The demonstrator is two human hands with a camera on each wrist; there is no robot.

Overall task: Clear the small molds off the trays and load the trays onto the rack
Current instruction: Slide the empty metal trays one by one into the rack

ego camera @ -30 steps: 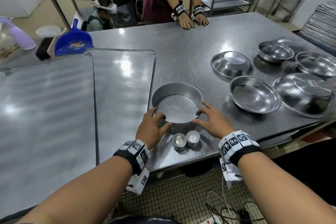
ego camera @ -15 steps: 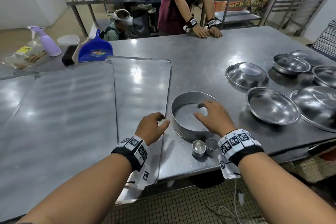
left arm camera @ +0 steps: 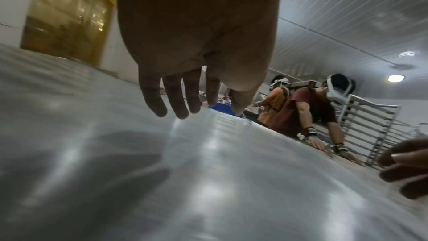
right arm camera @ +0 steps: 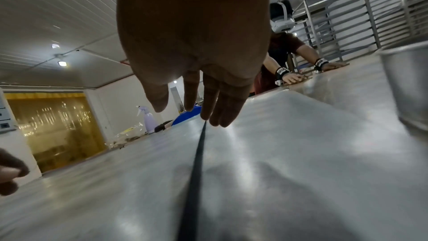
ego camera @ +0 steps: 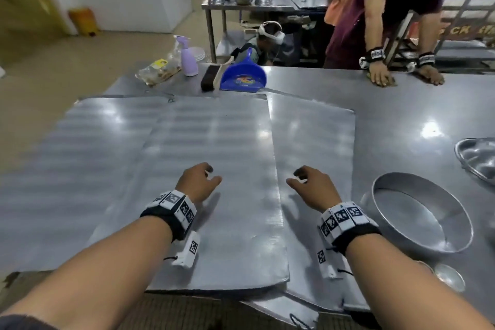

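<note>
The top tray lies flat on the table, long axis running away from the person. Left hand and right hand hover above, fingers relaxed, holding nothing. The round pan holds nothing.

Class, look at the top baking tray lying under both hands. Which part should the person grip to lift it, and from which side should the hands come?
Probably the near edge of the top tray, which juts past the table toward the person and leaves room for fingers underneath. The left hand and right hand hover open above it, holding nothing. The tray is wide, flat and thin, so two spread hands coming from the person's side suit it.
</note>
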